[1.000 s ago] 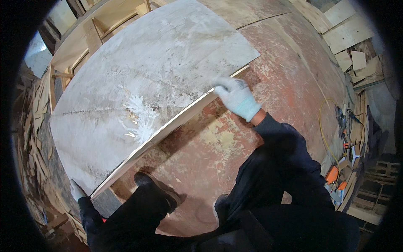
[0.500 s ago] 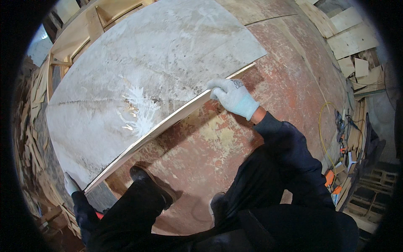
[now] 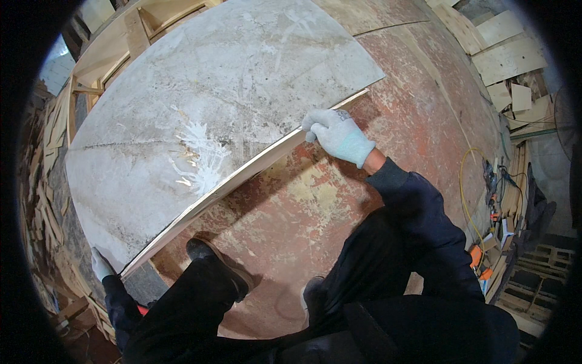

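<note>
A large grey-white panel (image 3: 145,176) with dirty stains and a bright white splash mark lies before me. Along its near edge runs a pale wooden strip or side (image 3: 236,176), raised over the floor with a shadow beneath. My right hand (image 3: 337,136), in a light grey glove, is closed on this edge right of the middle, its fingertips curled over the top. At the panel's near left corner is my left hand (image 3: 102,266), also gloved. It holds the corner, with the fingers along the left side and the thumb hard to make out.
Both my shoes (image 3: 209,252) stand on the worn reddish floor (image 3: 285,267) close to the panel. Wooden framing (image 3: 136,36) stands behind it at the far left. Scrap wood (image 3: 48,206) is piled at left. At right lie boards (image 3: 509,59), a yellow cable (image 3: 464,194) and orange tools (image 3: 476,256).
My right hand has shifted very slightly, its wrist a little lower and to the right. The panel and my left hand have hardly moved.
</note>
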{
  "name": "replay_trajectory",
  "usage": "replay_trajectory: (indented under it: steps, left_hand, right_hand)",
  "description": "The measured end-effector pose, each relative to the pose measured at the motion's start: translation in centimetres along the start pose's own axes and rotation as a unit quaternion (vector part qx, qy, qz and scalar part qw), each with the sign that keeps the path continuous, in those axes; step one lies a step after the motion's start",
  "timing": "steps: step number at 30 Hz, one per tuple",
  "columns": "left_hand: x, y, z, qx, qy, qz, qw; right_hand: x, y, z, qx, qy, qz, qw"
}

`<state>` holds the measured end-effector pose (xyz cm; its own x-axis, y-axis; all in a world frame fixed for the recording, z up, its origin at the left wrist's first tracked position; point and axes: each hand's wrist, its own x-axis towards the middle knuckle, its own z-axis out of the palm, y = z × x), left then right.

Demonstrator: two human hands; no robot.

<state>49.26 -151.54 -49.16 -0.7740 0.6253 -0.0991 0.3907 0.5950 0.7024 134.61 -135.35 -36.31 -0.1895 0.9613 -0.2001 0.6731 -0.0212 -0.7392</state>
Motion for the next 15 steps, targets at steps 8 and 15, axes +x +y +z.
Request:
replay_trajectory:
  steps: [8,15]
  left_hand:
    - [-0.1,-0.2,0.3,-0.044,0.029,0.014,0.999]
    - [0.3,-0.9,0.4,-0.043,0.029,0.03,0.998]
  right_hand:
    - [-1.2,-1.1,0.8,-0.117,0.052,-0.01,0.992]
    - [-0.8,-1.2,2.3,0.044,0.062,0.032,0.997]
